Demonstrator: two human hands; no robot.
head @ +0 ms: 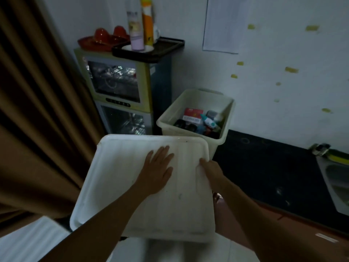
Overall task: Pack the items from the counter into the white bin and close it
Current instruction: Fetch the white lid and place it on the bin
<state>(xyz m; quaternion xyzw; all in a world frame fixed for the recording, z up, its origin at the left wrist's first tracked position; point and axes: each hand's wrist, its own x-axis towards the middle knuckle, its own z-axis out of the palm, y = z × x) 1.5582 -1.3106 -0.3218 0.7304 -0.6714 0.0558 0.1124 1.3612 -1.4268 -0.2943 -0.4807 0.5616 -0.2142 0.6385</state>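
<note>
lid (pixel 122 176) nearest, tilted, just short of white bin (pixel 188 101). left hand (pixel 158 167) flat on top, fingers straight; right hand (pixel 209 167) pinches right rim. bin loaded, counter (pixel 264 167) left end. lid likely light, flexy: grip opposite rims.

Domestic kitchen: dark counter (pixel 264 167) and steel sink (pixel 338 186) right of the gripped lid (pixel 170 214), dish-sterilising cabinet (pixel 115 82) beyond it.
</note>
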